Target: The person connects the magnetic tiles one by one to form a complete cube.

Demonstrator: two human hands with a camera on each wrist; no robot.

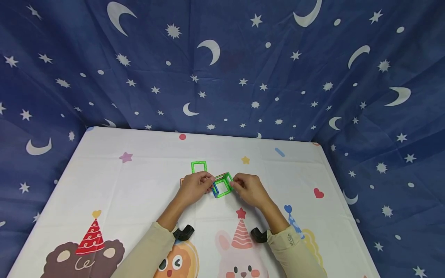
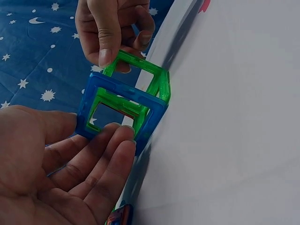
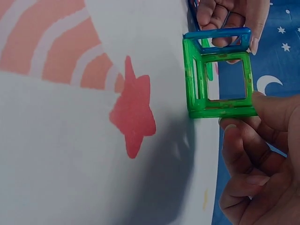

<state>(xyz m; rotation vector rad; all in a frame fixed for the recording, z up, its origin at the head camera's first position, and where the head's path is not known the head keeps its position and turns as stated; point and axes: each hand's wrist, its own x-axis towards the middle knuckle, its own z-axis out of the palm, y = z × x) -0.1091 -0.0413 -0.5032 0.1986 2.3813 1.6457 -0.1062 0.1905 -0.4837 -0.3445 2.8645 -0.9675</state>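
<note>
A small open box of square magnetic tiles is held between both hands above the table. It has several green frames (image 3: 222,113), one blue frame (image 2: 129,91) on its left side, and a thin reddish edge at the back. My left hand (image 1: 194,187) pinches the blue frame between thumb and fingers. On the opposite side, my right hand (image 1: 251,189) grips a green frame with thumb and fingertips. Behind the left hand lies another green square tile (image 1: 199,162), its near part covered. An orange edge (image 1: 181,180) peeks out beside that hand, mostly hidden.
The table has a white cloth (image 1: 146,185) printed with cartoon animals, stars and a heart. A dark blue curtain (image 1: 229,112) with moons and stars rises behind the table and along its sides. Black wrist devices (image 1: 184,233) sit at both cuffs.
</note>
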